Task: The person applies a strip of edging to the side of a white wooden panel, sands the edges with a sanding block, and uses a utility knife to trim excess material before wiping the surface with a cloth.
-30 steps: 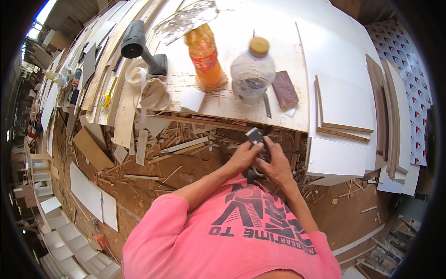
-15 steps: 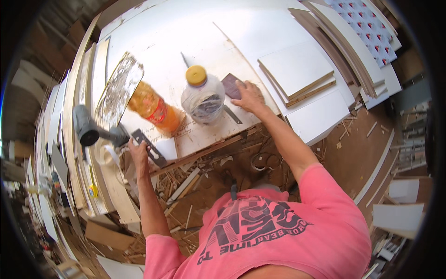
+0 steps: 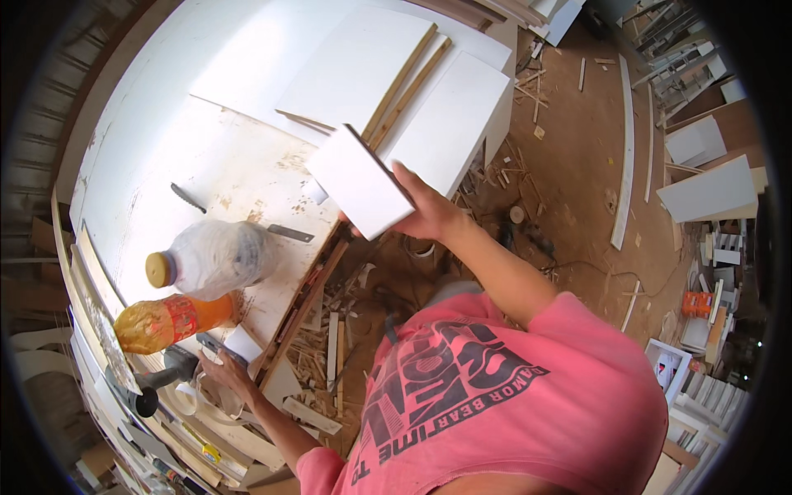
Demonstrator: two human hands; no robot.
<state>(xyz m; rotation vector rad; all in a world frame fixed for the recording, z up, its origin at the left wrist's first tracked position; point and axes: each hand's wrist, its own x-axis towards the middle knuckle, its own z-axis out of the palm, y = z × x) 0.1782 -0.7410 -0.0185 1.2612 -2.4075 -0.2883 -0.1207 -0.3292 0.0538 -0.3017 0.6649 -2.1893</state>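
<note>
A small white rectangular panel is held tilted above the front edge of the desk, its broad pale face turned up toward the head and a dark edge showing along one long side. The right hand carries it: its grip is closed on the panel, thumb along the dark edge, fingertips just showing past the lower end. The right forearm slants up and leftward from the pink sleeve, elbow bent.

The left hand reaches low and out to the left, arm stretched, its fingers against a slim dark tool at the desk's edge; whether that grip is wide or tight I cannot tell.

Beyond the dark tool stand an orange bottle and a clear, yellow-capped bottle, side by side. A metal strip lies near the clear bottle, a curved dark blade farther in. Behind the panel lie stacked white boards; scraps litter the brown floor.
</note>
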